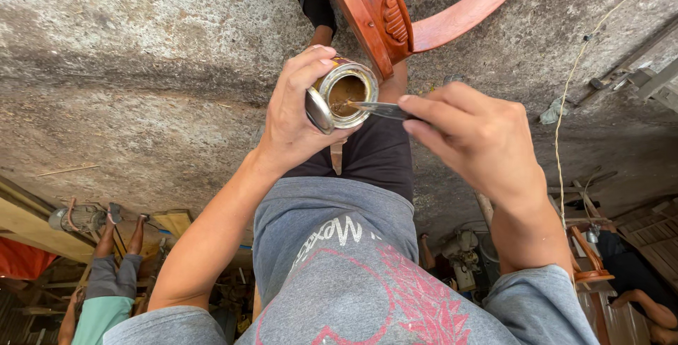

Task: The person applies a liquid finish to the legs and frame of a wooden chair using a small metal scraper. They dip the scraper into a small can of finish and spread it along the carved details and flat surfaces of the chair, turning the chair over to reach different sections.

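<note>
My left hand (293,115) grips a small round metal can (344,94), tilted so its open mouth faces the camera. Brown paste shows inside the can. Its loose lid (319,110) is pinned against the can's side under my thumb. My right hand (477,140) pinches a thin flat metal blade (378,109), a putty knife, whose tip reaches into the can's mouth. Both hands are held out in front of my grey shirt, above my dark trousers.
A red-brown varnished wooden chair frame (381,13) stands just beyond the can on the rough concrete floor (141,69). A thin cord (565,105) trails at the right. At the edges are another person's legs (113,246), machines and wood pieces.
</note>
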